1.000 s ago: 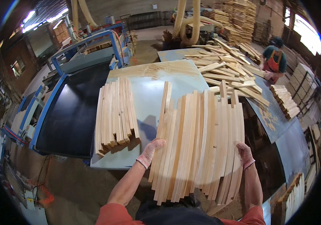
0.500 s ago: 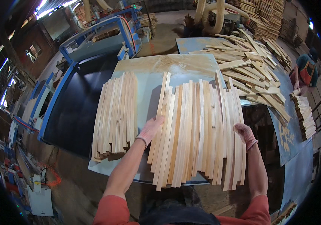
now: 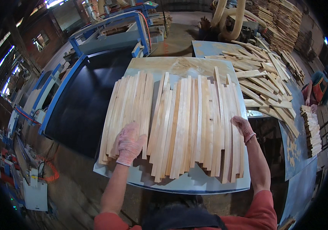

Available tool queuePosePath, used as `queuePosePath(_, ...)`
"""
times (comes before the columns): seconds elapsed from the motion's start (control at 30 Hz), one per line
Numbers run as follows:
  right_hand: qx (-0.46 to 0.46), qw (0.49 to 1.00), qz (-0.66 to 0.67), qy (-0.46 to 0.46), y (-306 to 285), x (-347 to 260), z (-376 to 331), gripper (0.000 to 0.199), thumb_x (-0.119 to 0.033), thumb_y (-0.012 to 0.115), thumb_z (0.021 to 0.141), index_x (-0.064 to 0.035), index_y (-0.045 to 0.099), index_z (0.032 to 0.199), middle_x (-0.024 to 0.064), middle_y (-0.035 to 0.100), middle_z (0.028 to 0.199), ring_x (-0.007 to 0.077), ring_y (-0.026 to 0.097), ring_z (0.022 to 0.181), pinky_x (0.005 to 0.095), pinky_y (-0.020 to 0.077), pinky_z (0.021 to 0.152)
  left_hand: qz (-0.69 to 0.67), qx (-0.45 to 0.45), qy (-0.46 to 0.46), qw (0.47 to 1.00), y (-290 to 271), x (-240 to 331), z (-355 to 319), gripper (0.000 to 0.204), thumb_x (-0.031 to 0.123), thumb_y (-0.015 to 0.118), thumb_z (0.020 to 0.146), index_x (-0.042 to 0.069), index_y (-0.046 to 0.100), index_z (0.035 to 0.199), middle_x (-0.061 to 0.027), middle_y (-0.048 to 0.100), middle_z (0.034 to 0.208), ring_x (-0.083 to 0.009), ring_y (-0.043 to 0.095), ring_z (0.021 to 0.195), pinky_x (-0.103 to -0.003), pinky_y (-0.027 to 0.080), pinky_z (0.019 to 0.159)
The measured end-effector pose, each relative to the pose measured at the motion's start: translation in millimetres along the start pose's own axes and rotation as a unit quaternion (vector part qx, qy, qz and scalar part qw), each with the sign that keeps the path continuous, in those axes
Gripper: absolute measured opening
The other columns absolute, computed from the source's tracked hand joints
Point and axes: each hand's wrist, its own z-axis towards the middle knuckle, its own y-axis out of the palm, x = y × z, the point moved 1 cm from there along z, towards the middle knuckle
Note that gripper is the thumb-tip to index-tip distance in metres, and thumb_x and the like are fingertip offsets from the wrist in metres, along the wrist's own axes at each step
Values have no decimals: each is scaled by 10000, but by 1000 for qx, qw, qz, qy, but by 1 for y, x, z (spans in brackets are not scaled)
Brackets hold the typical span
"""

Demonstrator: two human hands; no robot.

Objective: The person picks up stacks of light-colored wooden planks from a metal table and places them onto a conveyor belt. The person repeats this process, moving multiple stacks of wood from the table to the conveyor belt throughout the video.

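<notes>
Two side-by-side groups of long, pale wooden strips lie on a light blue tabletop (image 3: 194,185), running away from me. My left hand (image 3: 130,143), in a pinkish knitted glove, rests over the near right part of the narrower left group (image 3: 127,103), its fingers extended. At the outer right edge of the wider right group (image 3: 189,122), my gloved right hand (image 3: 243,127) has its fingers curled against the strips. Their near ends are uneven. A narrow gap parts the groups at the far end.
A blue-framed machine with a black belt (image 3: 83,96) adjoins the table's left side. Loose strips (image 3: 263,80) are heaped on another table at the right. Beyond it a person (image 3: 315,90) handles a stack of strips (image 3: 310,130). Tall wood piles (image 3: 277,25) and hoses (image 3: 233,27) stand behind.
My left hand has left the right group's left edge and moved left onto the other group. The right group has shifted left and away from me, narrowing the gap.
</notes>
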Motion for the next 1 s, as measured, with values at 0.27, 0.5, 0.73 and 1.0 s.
queuePosePath(0.27, 88, 936, -340, 9, 65, -26, 1, 584, -466, 725, 1000, 57, 734, 1259, 121, 772, 1145, 219, 721, 1066, 350, 549, 1008, 141, -71, 45, 986, -21, -50, -40, 810, 488, 791, 869, 90, 555, 1534, -245, 467, 1610, -460, 365, 1526, -555, 253, 1293)
queuePosePath(0.5, 285, 684, -671, 17, 119, -27, -27, 918, -759, 488, 991, 93, 701, 1258, 355, 723, 1203, 478, 694, 1189, 518, 525, 1033, 122, -120, 69, 983, -37, -62, -41, 910, 507, 805, 800, 106, 511, 1562, -229, 419, 1655, -412, 309, 1573, -540, 163, 1320)
queuePosePath(0.73, 397, 627, -670, 22, 186, 1, -53, 665, -581, 476, 1033, -57, 530, 1438, 300, 645, 1384, 470, 639, 1275, 552, 496, 1088, 125, -146, 103, 976, -49, -61, -22, 969, 442, 842, 710, 81, 477, 1532, -205, 418, 1608, -372, 321, 1539, -523, 186, 1284)
queuePosePath(1.0, 407, 631, -660, 23, 202, 2, -58, 562, -520, 466, 1029, -97, 550, 1389, 291, 649, 1362, 463, 633, 1270, 551, 487, 1083, 126, -195, 92, 968, -52, -57, 0, 886, 403, 824, 724, 76, 511, 1486, -198, 455, 1583, -371, 402, 1493, -528, 252, 1255)
